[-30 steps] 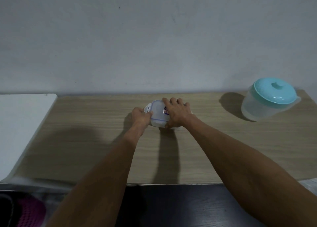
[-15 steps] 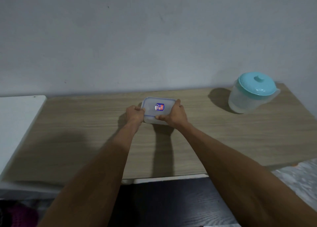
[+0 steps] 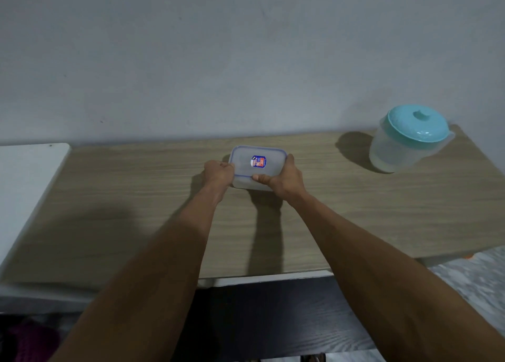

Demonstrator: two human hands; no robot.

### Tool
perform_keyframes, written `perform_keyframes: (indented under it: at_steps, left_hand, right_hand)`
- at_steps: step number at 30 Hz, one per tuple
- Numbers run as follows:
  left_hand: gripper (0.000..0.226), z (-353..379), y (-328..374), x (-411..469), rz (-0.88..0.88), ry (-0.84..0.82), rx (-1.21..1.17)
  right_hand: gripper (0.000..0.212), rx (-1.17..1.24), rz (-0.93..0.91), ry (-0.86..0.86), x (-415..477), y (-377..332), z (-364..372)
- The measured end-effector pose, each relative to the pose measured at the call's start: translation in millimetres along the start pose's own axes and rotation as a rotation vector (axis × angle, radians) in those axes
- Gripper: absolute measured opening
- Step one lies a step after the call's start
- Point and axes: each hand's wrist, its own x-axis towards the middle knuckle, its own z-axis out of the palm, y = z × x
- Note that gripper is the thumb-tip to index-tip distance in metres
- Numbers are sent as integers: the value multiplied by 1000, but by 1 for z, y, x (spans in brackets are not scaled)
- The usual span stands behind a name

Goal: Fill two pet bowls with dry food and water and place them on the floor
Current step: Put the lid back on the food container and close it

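A small clear plastic food container [image 3: 257, 167] with a blue-rimmed lid and a blue and orange sticker sits on the wooden table [image 3: 136, 197], near its back middle. My left hand [image 3: 218, 174] grips the container's left end, fingers curled at the lid's edge. My right hand [image 3: 284, 178] holds the right front corner, thumb on the lid's front edge. A clear water jug [image 3: 407, 140] with a teal lid stands at the table's back right. No pet bowl is in view.
A white surface [image 3: 27, 184] adjoins the table on the left. A plain grey wall [image 3: 246, 61] rises behind the table. Dark wood flooring [image 3: 273, 320] lies below the front edge, with pale patterned floor [image 3: 478, 279] at the right.
My right hand has slid off the lid's top to its right front corner, uncovering the sticker. The left hand stays on the left end. The camera has shifted slightly.
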Motion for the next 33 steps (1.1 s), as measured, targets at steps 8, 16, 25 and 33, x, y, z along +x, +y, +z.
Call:
perform_keyframes:
  at_steps: [8,16,25,33]
  left_hand:
    - [21,0,-11,-11,-43,-37,-104]
    - [19,-14,-31,-55,-38,-24,-92]
    - [17,-36,-64,-161,15,12,-109]
    - [16,-54,-136,-245,-17,23,-143]
  right_hand:
    - [90,-22,42,-45,-15,1,-7]
    - [90,-38,11,-73,-66,7,-28]
    - [86,-7,-53,-102,-164,33,-66]
    - [90,-5,-64,-167,-259,85,-75]
